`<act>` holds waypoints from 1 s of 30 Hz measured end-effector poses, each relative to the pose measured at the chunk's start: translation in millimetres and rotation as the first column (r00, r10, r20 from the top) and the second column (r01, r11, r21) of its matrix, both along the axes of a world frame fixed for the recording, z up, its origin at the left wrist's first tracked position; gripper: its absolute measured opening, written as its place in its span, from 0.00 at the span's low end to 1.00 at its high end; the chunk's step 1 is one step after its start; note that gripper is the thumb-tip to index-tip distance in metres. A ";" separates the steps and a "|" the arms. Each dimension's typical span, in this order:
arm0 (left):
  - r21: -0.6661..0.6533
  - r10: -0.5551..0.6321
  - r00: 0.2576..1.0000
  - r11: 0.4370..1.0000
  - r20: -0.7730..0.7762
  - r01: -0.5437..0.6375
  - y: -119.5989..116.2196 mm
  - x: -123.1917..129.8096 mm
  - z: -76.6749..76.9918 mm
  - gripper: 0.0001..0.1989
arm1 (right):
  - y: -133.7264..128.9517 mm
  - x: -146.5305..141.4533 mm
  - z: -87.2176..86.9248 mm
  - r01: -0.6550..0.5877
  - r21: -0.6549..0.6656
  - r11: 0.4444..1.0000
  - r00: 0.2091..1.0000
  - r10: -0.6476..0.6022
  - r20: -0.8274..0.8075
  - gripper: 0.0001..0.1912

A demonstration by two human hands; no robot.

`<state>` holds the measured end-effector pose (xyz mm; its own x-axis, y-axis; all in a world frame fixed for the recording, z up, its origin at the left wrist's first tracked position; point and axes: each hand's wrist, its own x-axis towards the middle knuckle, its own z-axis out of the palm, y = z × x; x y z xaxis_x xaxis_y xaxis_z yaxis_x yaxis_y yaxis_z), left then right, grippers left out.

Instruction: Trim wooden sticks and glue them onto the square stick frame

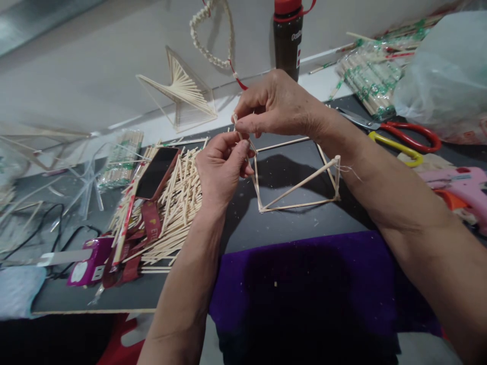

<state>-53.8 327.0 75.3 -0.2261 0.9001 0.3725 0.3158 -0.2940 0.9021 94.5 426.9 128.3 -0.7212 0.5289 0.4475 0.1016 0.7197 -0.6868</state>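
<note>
A frame of thin wooden sticks (300,184) rests on the dark tabletop, roughly square at the base, with short uprights and a slanting stick. At its far left corner, my left hand (218,170) pinches a thin wooden stick (239,134) between thumb and fingers. Just above, my right hand (279,109) is closed on the upper end of that same stick. Fingers hide part of the stick and the corner, so I cannot tell whether it is joined there. Fine loose strands (352,171) hang from the frame's near right upright.
Left of my hands lies a pile of loose sticks (182,203) with a phone (158,172) on it. Scissors (411,134) and a pink glue gun (464,185) lie right. A dark bottle (288,45) and a stick sculpture (178,94) stand behind. Purple cloth (251,268) covers the front.
</note>
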 end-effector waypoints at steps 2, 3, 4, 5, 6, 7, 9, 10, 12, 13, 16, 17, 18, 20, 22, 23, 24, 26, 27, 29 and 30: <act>0.006 0.001 1.000 1.000 0.000 -0.001 0.0 0.0 0.2 0.03 | -0.2 -0.1 0.3 -0.006 0.043 0.999 1.000 0.005 0.006 0.06; 0.007 0.002 1.000 1.000 0.000 -0.002 0.1 0.0 0.3 0.04 | -0.3 -0.1 0.4 -0.008 0.055 0.998 1.000 0.007 0.009 0.06; 0.005 0.003 1.000 1.000 0.002 -0.003 0.2 0.1 0.4 0.04 | -0.4 -0.2 0.6 -0.008 0.058 0.998 1.000 0.007 0.013 0.06; 0.003 0.006 1.000 1.000 0.006 -0.006 0.3 0.2 0.5 0.04 | -0.4 -0.4 0.6 -0.005 0.053 0.999 1.000 0.004 0.019 0.06; 0.002 0.009 1.000 1.000 0.010 -0.009 0.4 0.3 0.7 0.05 | -0.3 -0.5 0.6 0.002 0.045 0.999 1.000 -0.003 0.026 0.06; 0.000 0.011 1.000 1.000 0.012 -0.011 0.5 0.5 0.7 0.05 | -0.3 -0.6 0.4 0.008 0.039 0.999 0.999 -0.010 0.033 0.06; -0.001 0.015 1.000 1.000 0.014 -0.015 0.6 1.1 1.0 0.05 | 0.1 -0.7 -0.2 0.020 0.060 0.998 0.999 -0.022 0.029 0.06; -0.001 0.017 1.000 1.000 0.017 -0.017 0.6 1.4 1.1 0.05 | 0.4 -0.8 -0.5 0.018 0.075 0.997 1.000 -0.019 0.021 0.07; -0.003 0.018 1.000 1.000 0.022 -0.018 0.4 2.0 1.5 0.04 | 0.9 -1.0 -1.1 0.009 0.088 0.996 1.000 -0.009 0.005 0.07; -0.003 0.019 1.000 1.000 0.024 -0.019 0.2 2.2 1.6 0.04 | 1.2 -1.1 -1.2 0.005 0.083 0.997 1.000 -0.005 0.002 0.07; -0.002 0.022 1.000 1.000 0.010 -0.022 0.0 2.2 1.5 0.04 | 1.7 -1.7 -0.9 0.010 0.059 0.998 1.000 -0.011 0.020 0.06; 0.000 0.023 1.000 1.000 0.001 -0.023 0.0 1.9 1.3 0.04 | 1.7 -1.8 -0.6 0.014 0.060 0.998 1.000 -0.015 0.026 0.06; 0.002 0.022 1.000 1.000 -0.008 -0.022 0.0 1.6 0.9 0.04 | 1.5 -1.7 -0.3 0.015 0.065 0.998 0.999 -0.017 0.031 0.06; 0.009 0.019 1.000 1.000 -0.023 -0.019 0.1 1.0 0.1 0.03 | 0.9 -1.3 0.3 0.013 0.080 0.997 0.999 -0.015 0.030 0.07; 0.013 0.016 0.999 1.000 -0.031 -0.015 0.2 0.5 -0.5 0.02 | 0.1 -0.5 0.6 0.007 0.088 0.996 1.000 -0.010 0.030 0.07; 0.012 0.015 0.999 1.000 -0.033 -0.015 0.2 0.4 -0.7 0.02 | -0.2 -0.1 0.7 0.005 0.088 0.996 1.000 -0.007 0.029 0.07; 0.012 0.016 0.999 1.000 -0.034 -0.015 0.2 0.4 -0.7 0.02 | -0.4 0.2 0.7 0.002 0.085 0.996 1.000 -0.005 0.027 0.07; 0.011 0.015 0.999 1.000 -0.031 -0.014 0.0 0.6 -0.5 0.02 | -0.4 0.5 0.5 -0.002 0.085 0.996 1.000 0.000 0.022 0.07; 0.011 0.014 1.000 1.000 -0.029 -0.013 0.0 0.7 -0.4 0.02 | -0.3 0.5 0.4 -0.003 0.090 0.996 1.000 0.001 0.019 0.08; 0.011 0.012 1.000 1.000 -0.024 -0.012 0.0 0.8 -0.1 0.02 | 0.1 -0.1 0.3 0.001 0.096 0.995 1.000 -0.003 0.023 0.08; 0.011 0.013 1.000 1.000 -0.021 -0.013 0.0 0.8 -0.1 0.02 | 0.4 -0.5 0.3 0.004 0.094 0.996 1.000 -0.007 0.028 0.08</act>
